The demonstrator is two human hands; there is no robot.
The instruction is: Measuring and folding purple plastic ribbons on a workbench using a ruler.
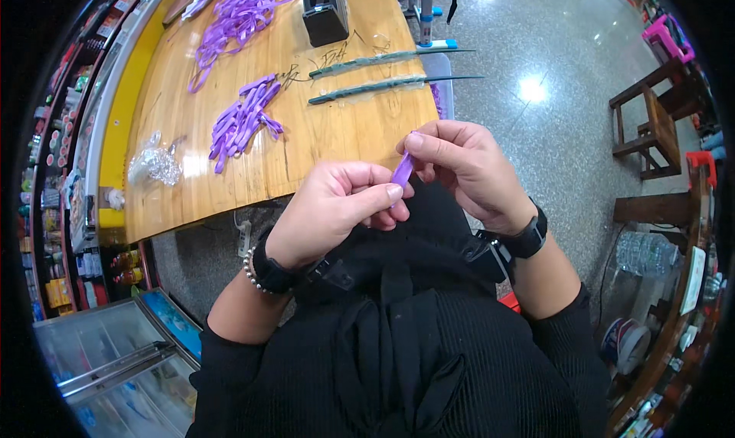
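Note:
A short piece of purple ribbon [403, 170] stretches between my two hands, just off the near edge of the wooden table. Its lower end is pinched between the thumb and fingers of my left hand [342, 204]. Higher and to the right, my right hand [467, 162] pinches the upper end. On the tabletop to the left lies a small bundle of purple ribbon strips [245, 122]. A larger tangled heap of purple ribbon [243, 17] is farther back. Two thin dark-green sticks [367, 90] lie side by side at the table's right edge.
A black tape dispenser [325, 15] stands at the table's far side. Crumpled clear plastic [157, 162] lies at its left. A glass-topped freezer [115, 361] is at lower left, stocked shelves [57, 162] beyond. A wooden stool [651, 128] stands on the floor to the right.

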